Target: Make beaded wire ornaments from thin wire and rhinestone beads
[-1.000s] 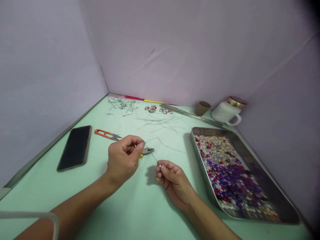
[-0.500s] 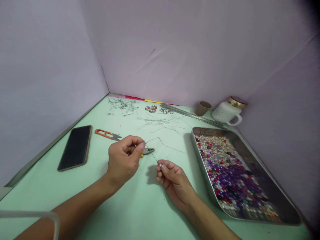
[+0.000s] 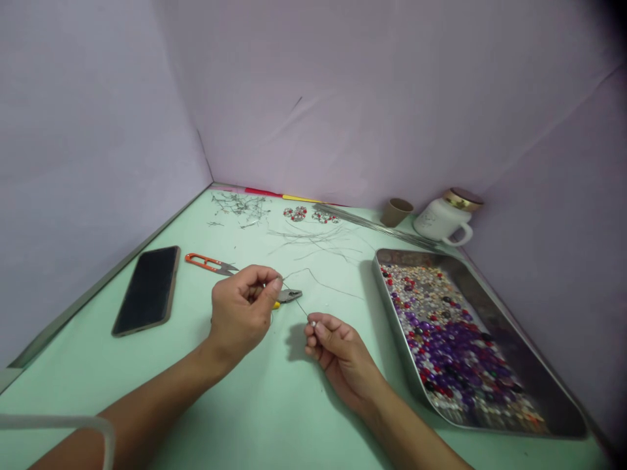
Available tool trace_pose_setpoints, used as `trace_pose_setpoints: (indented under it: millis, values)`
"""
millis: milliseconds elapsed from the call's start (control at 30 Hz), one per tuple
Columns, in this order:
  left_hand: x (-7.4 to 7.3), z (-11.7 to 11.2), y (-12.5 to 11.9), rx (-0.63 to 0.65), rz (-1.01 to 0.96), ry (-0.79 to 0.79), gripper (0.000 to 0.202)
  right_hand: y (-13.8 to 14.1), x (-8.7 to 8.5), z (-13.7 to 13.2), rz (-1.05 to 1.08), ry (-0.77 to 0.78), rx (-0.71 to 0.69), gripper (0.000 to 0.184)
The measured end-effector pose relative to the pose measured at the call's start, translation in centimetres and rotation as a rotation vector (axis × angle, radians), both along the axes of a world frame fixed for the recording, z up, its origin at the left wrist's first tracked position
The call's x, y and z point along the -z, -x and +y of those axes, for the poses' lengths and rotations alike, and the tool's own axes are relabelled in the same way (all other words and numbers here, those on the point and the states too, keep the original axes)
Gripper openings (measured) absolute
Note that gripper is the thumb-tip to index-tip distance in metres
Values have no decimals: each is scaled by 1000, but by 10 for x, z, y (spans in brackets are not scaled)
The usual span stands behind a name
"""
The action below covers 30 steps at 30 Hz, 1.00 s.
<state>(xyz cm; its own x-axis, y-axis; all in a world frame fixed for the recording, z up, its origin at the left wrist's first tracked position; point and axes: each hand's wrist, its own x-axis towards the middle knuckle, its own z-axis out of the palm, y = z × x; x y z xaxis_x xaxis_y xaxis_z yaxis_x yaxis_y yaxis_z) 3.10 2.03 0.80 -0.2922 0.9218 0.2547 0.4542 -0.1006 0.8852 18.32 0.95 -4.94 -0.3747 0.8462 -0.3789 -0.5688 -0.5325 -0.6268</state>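
Note:
My left hand [image 3: 242, 313] is closed in a pinch on a thin grey wire [image 3: 318, 282] that runs from its fingertips down to my right hand and loops away over the green table. My right hand [image 3: 337, 349] pinches a small white bead [image 3: 313, 324] at the wire's lower end. Small pliers [image 3: 289, 296] with a yellow handle lie on the table just behind my left fingers.
A metal tray [image 3: 519, 339] of purple, red and white beads sits at the right. Orange thread snips [image 3: 210, 263] and a dark phone [image 3: 147, 288] lie at the left. Cut wires, beaded pieces [image 3: 295, 213], a brown cup [image 3: 396, 211] and a white mug [image 3: 443, 219] stand at the back.
Almost nothing differs; both hands keep their pinches, with only a slight shift of the fingers along the wire.

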Motion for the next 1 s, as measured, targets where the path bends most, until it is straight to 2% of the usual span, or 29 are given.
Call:
trace_pose_setpoints:
  millis: [500, 1000]
  values:
    - [-1, -2, -1, -7, -17, -37, 12, 1, 2, -1, 37, 29, -2, 18]
    - [2, -4, -3, 16, 21, -57, 10, 3, 2, -2, 37, -5, -12, 17]
